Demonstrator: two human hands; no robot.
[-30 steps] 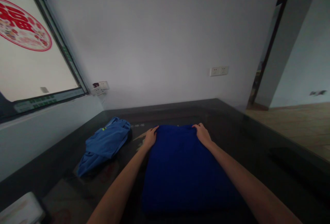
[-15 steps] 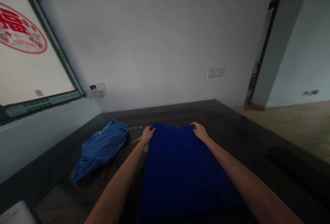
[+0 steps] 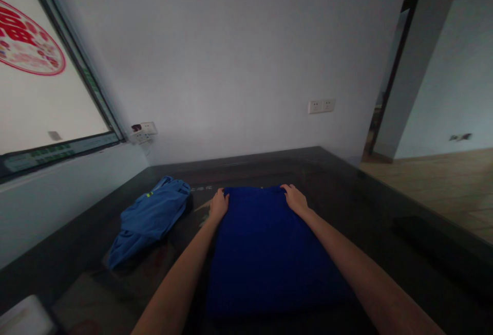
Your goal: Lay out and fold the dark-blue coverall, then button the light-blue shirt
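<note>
A dark blue piece of clothing (image 3: 265,253) lies spread on the dark table in front of me; its exact kind does not show. My left hand (image 3: 219,204) is closed at its far left corner, fingers on the edge of the cloth. At the far right corner my right hand (image 3: 295,199) is closed on the same far edge. The far edge runs nearly straight between both hands. To the left of my left arm lies a crumpled lighter blue garment (image 3: 154,217) with a small yellow-green mark.
The dark table (image 3: 346,211) reaches back to a white wall with a socket pair (image 3: 321,106). A long black object (image 3: 431,247) lies at the right. A white object (image 3: 29,317) is cut off at the lower left. A window (image 3: 46,98) stands at the left.
The far edge of the dark blue clothing now looks straighter. Its near edge has come into view further from me. My hands have shifted only slightly, and the lighter blue garment stays put.
</note>
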